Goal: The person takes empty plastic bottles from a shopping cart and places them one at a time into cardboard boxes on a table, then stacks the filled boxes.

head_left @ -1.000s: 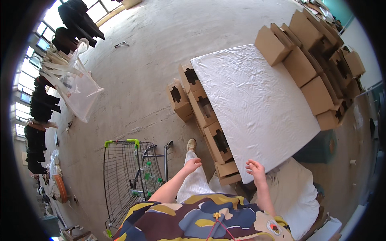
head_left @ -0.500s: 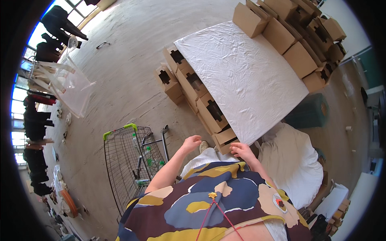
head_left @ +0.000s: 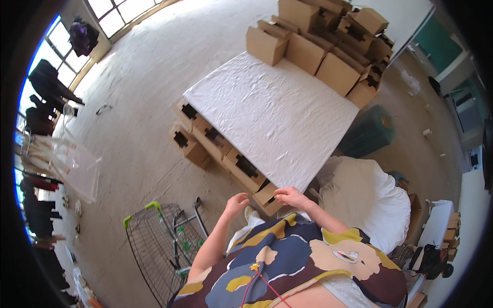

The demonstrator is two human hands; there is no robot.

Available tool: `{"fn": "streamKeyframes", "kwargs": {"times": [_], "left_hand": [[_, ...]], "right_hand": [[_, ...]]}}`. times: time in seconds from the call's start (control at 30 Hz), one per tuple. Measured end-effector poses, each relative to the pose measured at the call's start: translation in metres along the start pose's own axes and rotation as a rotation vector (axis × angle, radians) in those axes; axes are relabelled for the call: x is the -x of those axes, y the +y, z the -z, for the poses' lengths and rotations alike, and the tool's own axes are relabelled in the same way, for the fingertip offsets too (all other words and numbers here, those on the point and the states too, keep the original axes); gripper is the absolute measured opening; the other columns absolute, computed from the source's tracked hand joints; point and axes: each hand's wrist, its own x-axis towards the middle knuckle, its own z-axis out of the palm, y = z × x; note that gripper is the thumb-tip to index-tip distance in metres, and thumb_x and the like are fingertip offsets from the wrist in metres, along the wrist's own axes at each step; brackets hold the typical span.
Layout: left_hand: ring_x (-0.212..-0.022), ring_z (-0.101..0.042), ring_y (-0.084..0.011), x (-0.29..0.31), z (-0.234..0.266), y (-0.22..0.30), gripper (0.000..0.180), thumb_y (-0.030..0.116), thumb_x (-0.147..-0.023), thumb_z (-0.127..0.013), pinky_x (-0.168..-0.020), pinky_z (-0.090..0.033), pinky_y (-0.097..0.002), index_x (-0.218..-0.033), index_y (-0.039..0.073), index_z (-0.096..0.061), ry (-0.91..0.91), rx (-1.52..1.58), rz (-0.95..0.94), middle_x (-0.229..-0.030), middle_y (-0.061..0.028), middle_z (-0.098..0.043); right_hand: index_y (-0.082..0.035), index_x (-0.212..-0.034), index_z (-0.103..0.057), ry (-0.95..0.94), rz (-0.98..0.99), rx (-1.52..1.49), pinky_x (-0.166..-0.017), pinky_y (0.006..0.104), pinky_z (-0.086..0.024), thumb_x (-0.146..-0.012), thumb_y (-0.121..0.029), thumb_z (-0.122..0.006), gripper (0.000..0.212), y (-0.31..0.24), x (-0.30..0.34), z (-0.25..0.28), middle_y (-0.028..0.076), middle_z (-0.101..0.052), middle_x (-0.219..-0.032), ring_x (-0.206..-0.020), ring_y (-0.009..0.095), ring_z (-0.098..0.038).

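Note:
My left hand (head_left: 237, 203) is held in the air just left of the near end of a row of brown cardboard boxes (head_left: 245, 169). Its fingers are loosely bent and no object shows in them. My right hand (head_left: 290, 196) reaches over the nearest box (head_left: 267, 195), by the near corner of a white-sheeted table-like surface (head_left: 272, 113). Its fingers point left, loosely apart, and seem to hold nothing; whether they touch the cardboard is hard to make out. The boxes line the left side of the white surface and have dark cut-out openings.
More open cardboard boxes (head_left: 308, 51) stack along the far right side. A wire shopping cart (head_left: 154, 246) with green corners and bottles stands at my left. A large white sack (head_left: 364, 205) and a greenish plastic-wrapped roll (head_left: 368, 132) lie to the right. Clothes (head_left: 49, 84) hang far left.
My view has turned and shifted, so the boxes and white surface now appear further left. The right hand has moved in over the nearest box; the left hand stays raised beside it.

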Motion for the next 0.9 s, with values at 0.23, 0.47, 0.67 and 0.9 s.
{"fn": "streamKeyframes", "kwargs": {"times": [0.23, 0.47, 0.67, 0.9], "left_hand": [[-0.097, -0.068, -0.0197, -0.05, -0.056, 0.055, 0.041, 0.023, -0.087, -0.067, -0.085, -0.053, -0.0322, -0.124, 0.004, -0.062, 0.025, 0.033, -0.025, -0.108, -0.0105, -0.071], [-0.099, -0.066, -0.0194, -0.134, -0.12, 0.101, 0.045, 0.025, -0.088, -0.07, -0.083, -0.053, -0.0321, -0.128, 0.007, -0.061, 0.105, -0.063, 0.124, -0.114, -0.0113, -0.068], [-0.087, -0.065, -0.0182, -0.211, -0.159, 0.093, 0.043, 0.021, -0.082, -0.072, -0.077, -0.053, -0.0315, -0.12, 0.003, -0.063, 0.194, -0.061, 0.137, -0.103, -0.0101, -0.068], [-0.087, -0.055, -0.0214, -0.219, -0.163, 0.1, 0.041, 0.027, -0.071, -0.081, -0.08, -0.048, -0.0358, -0.103, 0.009, -0.065, 0.23, -0.167, 0.206, -0.09, -0.0067, -0.059]], "right_hand": [[-0.003, -0.126, -0.061, -0.024, 0.003, 0.103, -0.074, 0.0285, -0.053, -0.092, -0.029, -0.065, 0.043, -0.026, -0.032, 0.084, 0.006, -0.069, -0.107, -0.092, 0.012, -0.065], [-0.003, -0.125, -0.062, 0.024, 0.075, 0.039, -0.072, 0.0285, -0.053, -0.092, -0.025, -0.065, 0.04, -0.063, -0.083, 0.228, 0.004, -0.07, -0.104, -0.09, 0.013, -0.066], [-0.002, -0.118, -0.066, 0.115, 0.135, 0.102, -0.067, 0.0273, -0.053, -0.09, -0.021, -0.066, 0.034, -0.103, -0.136, 0.345, 0.004, -0.07, -0.1, -0.084, 0.012, -0.066], [-0.009, -0.108, -0.073, 0.283, 0.613, 0.228, -0.076, 0.0313, -0.053, -0.078, -0.016, -0.072, 0.03, -0.206, -0.245, 0.397, 0.013, -0.068, -0.114, -0.082, 0.018, -0.065]]}}
